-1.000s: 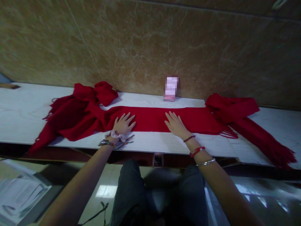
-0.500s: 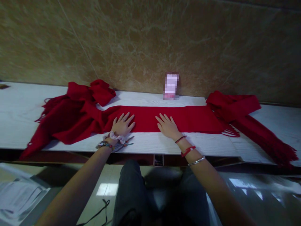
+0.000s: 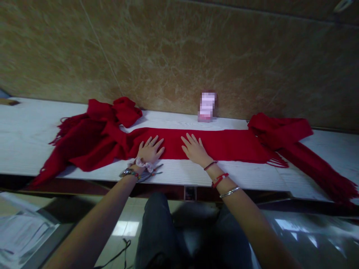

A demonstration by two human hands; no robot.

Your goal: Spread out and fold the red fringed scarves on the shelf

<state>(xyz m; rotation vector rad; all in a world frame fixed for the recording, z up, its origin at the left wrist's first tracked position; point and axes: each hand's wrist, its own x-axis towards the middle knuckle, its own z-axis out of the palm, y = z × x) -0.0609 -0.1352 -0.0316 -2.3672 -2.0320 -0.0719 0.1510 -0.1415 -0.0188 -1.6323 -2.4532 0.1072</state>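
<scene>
A long red scarf [image 3: 174,145] lies along the white tabletop, its middle stretch flat. Both my hands rest on that flat stretch, palms down and a short gap apart. On the left, my left hand [image 3: 150,150] has its fingers spread over the cloth, close to where it bunches up. My right hand [image 3: 195,149] lies open to the right of it, fingers pointing up and left. Loose folds with fringe are heaped at the left. At the right, a strip of the cloth crosses over itself, and fringe hangs past the front edge.
Against the brown marbled wall [image 3: 168,56] leans a phone-like pinkish object [image 3: 206,106], blurred out. The white tabletop [image 3: 165,173] ends just before my knees. Papers [image 3: 22,233] lie in a grey tray or drawer at lower left. A small wooden piece [image 3: 9,101] sits at far left.
My right hand has slid a little to the left over the scarf, nearer my left hand. The whole view has shifted slightly; the scarf lies as before.
</scene>
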